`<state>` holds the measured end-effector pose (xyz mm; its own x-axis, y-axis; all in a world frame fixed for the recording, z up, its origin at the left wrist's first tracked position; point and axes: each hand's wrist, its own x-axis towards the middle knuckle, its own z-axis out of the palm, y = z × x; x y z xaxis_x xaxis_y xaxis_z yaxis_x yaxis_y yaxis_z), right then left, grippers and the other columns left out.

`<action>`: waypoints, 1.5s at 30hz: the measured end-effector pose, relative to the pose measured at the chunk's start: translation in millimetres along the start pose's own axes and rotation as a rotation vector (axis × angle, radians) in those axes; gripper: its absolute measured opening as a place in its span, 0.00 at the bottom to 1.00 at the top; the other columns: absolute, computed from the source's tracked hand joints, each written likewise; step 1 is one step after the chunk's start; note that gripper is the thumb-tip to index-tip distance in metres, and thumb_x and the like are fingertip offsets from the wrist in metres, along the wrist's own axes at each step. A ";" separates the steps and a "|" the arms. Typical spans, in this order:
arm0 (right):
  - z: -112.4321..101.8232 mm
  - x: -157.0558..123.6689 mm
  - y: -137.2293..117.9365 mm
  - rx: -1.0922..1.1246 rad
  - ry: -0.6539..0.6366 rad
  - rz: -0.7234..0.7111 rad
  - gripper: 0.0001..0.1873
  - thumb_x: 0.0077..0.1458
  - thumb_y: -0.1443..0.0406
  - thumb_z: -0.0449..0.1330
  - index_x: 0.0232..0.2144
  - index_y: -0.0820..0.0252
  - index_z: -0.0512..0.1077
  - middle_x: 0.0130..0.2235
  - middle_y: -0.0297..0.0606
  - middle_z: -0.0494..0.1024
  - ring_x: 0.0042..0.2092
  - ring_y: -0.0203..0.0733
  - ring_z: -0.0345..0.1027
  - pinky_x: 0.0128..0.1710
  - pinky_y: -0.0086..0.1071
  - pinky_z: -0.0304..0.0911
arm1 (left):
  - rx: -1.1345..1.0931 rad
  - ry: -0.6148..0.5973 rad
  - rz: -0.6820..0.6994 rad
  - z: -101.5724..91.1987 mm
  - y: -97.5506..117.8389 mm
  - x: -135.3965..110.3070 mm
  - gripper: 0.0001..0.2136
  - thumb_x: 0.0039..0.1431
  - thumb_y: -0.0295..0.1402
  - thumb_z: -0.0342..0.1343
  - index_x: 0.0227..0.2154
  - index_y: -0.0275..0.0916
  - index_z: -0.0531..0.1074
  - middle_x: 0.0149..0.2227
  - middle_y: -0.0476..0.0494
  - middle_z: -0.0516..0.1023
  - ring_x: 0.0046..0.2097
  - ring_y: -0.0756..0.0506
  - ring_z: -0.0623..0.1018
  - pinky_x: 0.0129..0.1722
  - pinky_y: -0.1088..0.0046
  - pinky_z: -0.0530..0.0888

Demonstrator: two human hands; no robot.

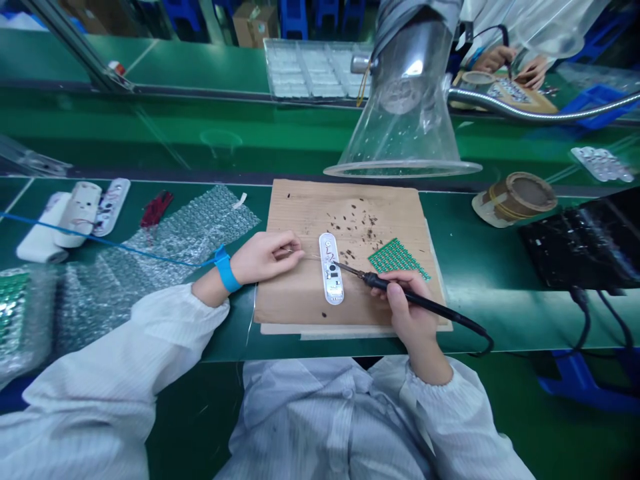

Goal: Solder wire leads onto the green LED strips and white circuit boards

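A white oblong device shell with a small circuit inside lies on a brown wooden board. My right hand grips a black soldering iron like a pen, its tip touching the middle of the shell. My left hand, with a blue wrist strap, pinches a thin solder wire that runs to the shell. A green panel of small circuit boards lies on the board just right of the shell.
A clear fume hood hangs over the board's far edge. Bubble wrap and white shells lie left. A tape roll and a black unit sit right. Another person's hands work far right.
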<state>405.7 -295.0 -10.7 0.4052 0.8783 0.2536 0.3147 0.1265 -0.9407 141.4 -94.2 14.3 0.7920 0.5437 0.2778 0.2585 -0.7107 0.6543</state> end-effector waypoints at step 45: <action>1.1 1.2 1.9 0.054 -0.090 -0.034 0.11 0.71 0.54 0.65 0.47 0.52 0.78 0.35 0.35 0.85 0.35 0.37 0.82 0.37 0.29 0.78 | 0.080 0.063 0.164 1.2 1.0 1.3 0.07 0.69 0.31 0.57 0.33 0.39 0.71 0.21 0.58 0.61 0.22 0.52 0.63 0.25 0.75 0.61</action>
<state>405.8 -293.2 -12.5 0.3154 0.9108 0.2664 0.2791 0.1793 -0.9434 143.4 -94.7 14.5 0.7917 0.4430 0.4207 0.1742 -0.8237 0.5396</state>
